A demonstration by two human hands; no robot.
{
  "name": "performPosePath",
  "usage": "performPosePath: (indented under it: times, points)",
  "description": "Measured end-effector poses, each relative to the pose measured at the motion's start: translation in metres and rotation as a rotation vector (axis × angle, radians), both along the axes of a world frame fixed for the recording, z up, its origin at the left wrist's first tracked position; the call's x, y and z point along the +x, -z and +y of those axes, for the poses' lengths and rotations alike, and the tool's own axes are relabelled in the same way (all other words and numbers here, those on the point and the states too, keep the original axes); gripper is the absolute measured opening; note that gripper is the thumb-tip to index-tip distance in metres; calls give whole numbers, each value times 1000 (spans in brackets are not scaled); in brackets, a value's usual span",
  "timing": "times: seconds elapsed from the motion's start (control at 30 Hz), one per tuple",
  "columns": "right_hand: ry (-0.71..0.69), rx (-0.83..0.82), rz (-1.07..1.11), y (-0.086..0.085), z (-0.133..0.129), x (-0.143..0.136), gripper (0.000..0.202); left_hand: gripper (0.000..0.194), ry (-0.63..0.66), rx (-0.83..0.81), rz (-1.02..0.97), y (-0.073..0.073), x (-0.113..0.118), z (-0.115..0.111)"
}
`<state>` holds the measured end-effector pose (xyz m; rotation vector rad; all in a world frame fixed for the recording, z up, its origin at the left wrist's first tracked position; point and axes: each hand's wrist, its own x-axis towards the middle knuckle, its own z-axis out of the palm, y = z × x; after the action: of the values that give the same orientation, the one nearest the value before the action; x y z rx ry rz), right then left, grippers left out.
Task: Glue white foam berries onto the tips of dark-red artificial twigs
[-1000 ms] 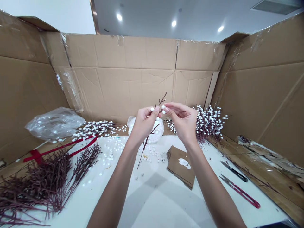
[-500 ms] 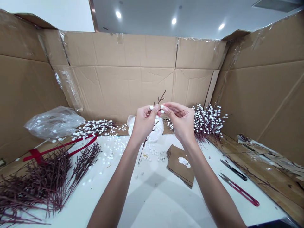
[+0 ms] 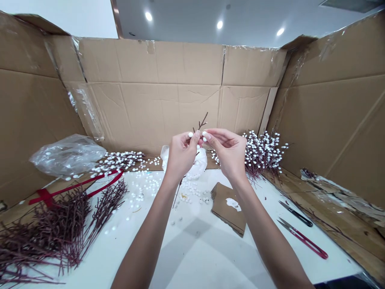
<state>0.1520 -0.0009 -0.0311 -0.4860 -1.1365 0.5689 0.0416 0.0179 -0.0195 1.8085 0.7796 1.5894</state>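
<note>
A thin brown artificial twig [image 3: 203,121] with short side shoots stands slanted between my hands, its lower stem passing behind my left wrist. My left hand [image 3: 183,152] pinches it between thumb and fingers. One white berry bead [image 3: 190,135] shows at my left fingertips. Thumb and forefinger of my right hand [image 3: 230,150] are closed on another white bead [image 3: 205,134], held against the twig. Below the hands, a white plastic bag [image 3: 197,167] of beads sits at the back of the table, partly hidden by my left hand.
Bare brown twigs [image 3: 60,224] lie in a heap at left beside a red ribbon [image 3: 72,187]. Berry-covered stems [image 3: 264,150] stand back right. Loose beads [image 3: 144,186] scatter mid-table. A cardboard piece [image 3: 224,208] bears a white blob. Black snips [image 3: 296,213] and red snips [image 3: 303,238] lie right.
The twig has shifted slightly left and tilted a little between my fingers. Both hands keep nearly the same place and pinch.
</note>
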Motion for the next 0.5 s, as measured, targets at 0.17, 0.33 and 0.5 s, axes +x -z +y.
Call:
performPosePath:
  times: [0.17,0.33,0.5]
  points:
    - [-72,16,9,2,3,3,7,33,-38,23,48,-1,-1,-3]
    - [-40,7,6,3,5,4,7,33,-91,68,96,-1,0,-6]
    - [-28,-21,-2,3,5,3,10,33,-99,69,85,0,1,-4]
